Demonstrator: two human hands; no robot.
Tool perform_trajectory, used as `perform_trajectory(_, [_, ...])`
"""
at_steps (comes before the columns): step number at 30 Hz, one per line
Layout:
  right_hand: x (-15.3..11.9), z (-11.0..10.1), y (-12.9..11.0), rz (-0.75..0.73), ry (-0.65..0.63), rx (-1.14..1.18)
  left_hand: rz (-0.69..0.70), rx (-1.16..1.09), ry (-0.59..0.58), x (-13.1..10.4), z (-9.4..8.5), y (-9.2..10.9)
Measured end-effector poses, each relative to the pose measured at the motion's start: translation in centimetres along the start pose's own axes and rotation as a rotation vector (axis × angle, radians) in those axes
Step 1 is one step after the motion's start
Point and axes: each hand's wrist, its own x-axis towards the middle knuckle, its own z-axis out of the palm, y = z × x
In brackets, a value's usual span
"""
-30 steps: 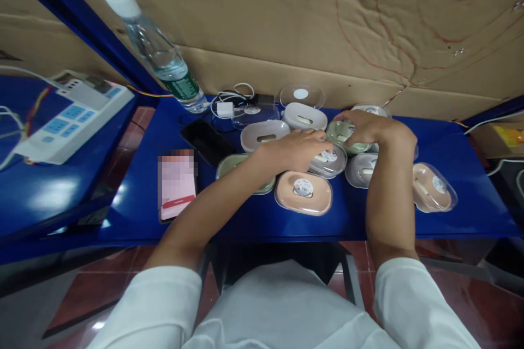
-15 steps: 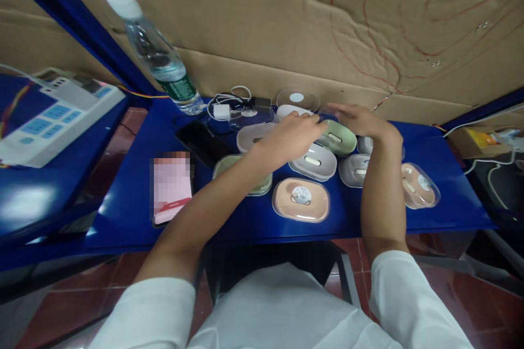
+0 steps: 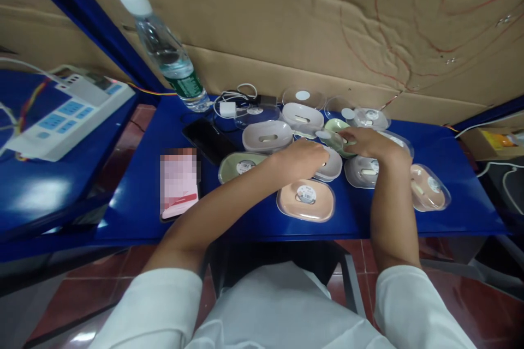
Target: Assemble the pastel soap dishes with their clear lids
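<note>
My left hand (image 3: 303, 159) has its fingers curled over a pale lilac soap dish (image 3: 334, 166) and hides part of it; what the fingertips hold, if anything, is hidden. My right hand (image 3: 364, 144) has its fingers closed at the right side of a light green soap dish (image 3: 336, 126) just behind. A clear lid with a round white sticker (image 3: 323, 134) shows between the hands. In front lies a peach soap dish (image 3: 301, 212) under a clear lid with a label. Behind my left hand stand a greyish-pink soap dish (image 3: 254, 142) and a white soap dish (image 3: 301, 120).
More lidded dishes lie right, including a grey one (image 3: 355, 172) and a peach one (image 3: 426, 199). At left are a black phone (image 3: 213, 142), a blurred pink item (image 3: 178, 185), a charger (image 3: 227, 109) and a water bottle (image 3: 174, 60). Cardboard (image 3: 262, 22) walls the back.
My right hand has come down and forward onto the green dish. My left hand has moved nearer, from the green dish's left side to over the lilac dish. The view has shifted slightly.
</note>
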Motion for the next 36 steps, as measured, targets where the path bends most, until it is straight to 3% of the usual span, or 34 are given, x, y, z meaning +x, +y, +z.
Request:
perform_trajectory(8, [-0.1,1.5,-0.8,-0.054,0.12,-0.048,0.003,0.011,-0.002,0.8,1.1,0.1])
perform_trajectory(18, [-0.1,1.5,-1.0,-0.073,0.368,-0.007,0.05,0.04,0.058,0.5,0.2,-0.6])
perform_trajectory(23, [-0.2,1.2,-0.4,-0.084,0.409,0.055,0.056,0.105,0.187,-0.8,-1.8,-0.9])
perform_trajectory(30, [0.0,1.6,0.4,-0.104,0.377,0.075,-0.123,0.007,0.14,-2.9,-4.7,-3.0])
perform_trajectory(36, [-0.6,-1.9,2.8,-0.057,0.472,0.105,-0.237,0.024,0.22,-5.1,-5.5,-5.2])
